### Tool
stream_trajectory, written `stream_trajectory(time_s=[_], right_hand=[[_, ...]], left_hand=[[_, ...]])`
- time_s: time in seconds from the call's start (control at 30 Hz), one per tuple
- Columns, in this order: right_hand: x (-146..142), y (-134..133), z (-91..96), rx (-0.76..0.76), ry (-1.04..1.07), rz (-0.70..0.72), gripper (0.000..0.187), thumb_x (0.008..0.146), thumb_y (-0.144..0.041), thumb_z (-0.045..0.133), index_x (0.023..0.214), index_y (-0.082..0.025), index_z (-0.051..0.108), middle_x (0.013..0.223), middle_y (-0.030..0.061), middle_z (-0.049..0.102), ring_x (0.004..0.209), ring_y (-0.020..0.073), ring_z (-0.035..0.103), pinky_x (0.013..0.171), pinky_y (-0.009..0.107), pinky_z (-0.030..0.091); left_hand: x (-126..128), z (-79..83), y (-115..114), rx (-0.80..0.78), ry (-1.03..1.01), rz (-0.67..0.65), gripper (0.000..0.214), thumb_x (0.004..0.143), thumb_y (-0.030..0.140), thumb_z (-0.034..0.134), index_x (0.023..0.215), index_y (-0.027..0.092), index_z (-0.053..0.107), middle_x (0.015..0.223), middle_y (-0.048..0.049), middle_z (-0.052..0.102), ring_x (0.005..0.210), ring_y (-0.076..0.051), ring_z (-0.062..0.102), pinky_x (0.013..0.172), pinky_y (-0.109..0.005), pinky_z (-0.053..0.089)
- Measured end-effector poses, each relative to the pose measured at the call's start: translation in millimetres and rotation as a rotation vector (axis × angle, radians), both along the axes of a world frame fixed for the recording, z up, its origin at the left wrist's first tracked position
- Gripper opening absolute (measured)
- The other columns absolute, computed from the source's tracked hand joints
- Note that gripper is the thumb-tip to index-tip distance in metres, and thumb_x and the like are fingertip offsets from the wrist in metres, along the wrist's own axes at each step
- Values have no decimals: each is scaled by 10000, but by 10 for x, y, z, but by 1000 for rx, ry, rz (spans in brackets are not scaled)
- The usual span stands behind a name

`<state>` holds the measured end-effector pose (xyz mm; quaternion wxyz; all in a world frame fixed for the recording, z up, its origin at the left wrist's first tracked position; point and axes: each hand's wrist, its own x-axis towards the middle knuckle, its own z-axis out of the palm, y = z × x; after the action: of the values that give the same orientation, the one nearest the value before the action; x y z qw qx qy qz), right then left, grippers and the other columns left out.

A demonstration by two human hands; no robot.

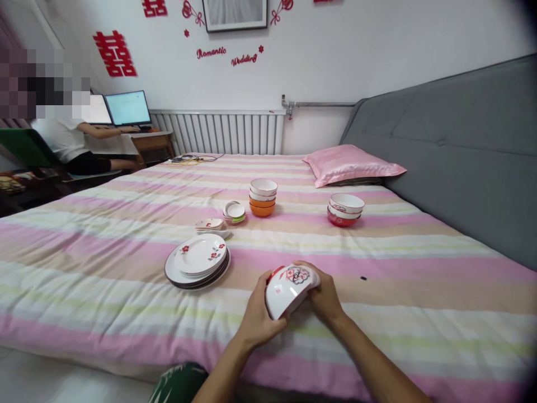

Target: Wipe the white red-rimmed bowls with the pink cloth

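Both hands, left hand (258,318) and right hand (323,296), have fingers wrapped round a glossy white bowl (288,289), tilted above the striped bed (419,291). Stacked plates (197,261) lie near; two bowl stacks (262,197) sit beyond.

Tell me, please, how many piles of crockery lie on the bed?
5, excluding the held bowl: plates front left, saucers behind them, small dishes beyond, orange bowls centre, red bowls right.

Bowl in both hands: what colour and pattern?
The bowl is white with a red motif; head view.
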<state>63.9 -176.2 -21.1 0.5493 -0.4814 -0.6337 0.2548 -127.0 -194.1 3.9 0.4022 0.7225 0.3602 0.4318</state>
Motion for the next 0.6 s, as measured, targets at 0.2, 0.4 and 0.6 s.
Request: stream_trajectory(time_s=[0.2,0.4,0.6], right_hand=[[-39,-228,337,452,-497,-133,430,784,-109,500,1180,-229,618,1161,55,673,1087,230,625,963,366,486],[-142,-274,429,514,-684,-103,360,839,-147,481,1131,-273,649,1125,30,690,1050,218,641,921,354,504],[-66,-170,342,355,-467,-49,363,785,-119,493,1081,-241,665,1101,50,694,1040,217,639,909,356,511]], left_hand=[[31,-14,-32,5,-44,-42,778,601,175,663,1308,174,339,1295,-122,481,1167,-299,490,1007,-433,403],[58,-107,-23,-15,-13,-12,832,512,28,601,1290,188,353,1267,-88,501,1133,-273,511,983,-390,428],[65,-94,-1,-56,-6,2,793,514,25,599,1255,200,381,1161,-59,545,1008,-238,552,860,-340,485]])
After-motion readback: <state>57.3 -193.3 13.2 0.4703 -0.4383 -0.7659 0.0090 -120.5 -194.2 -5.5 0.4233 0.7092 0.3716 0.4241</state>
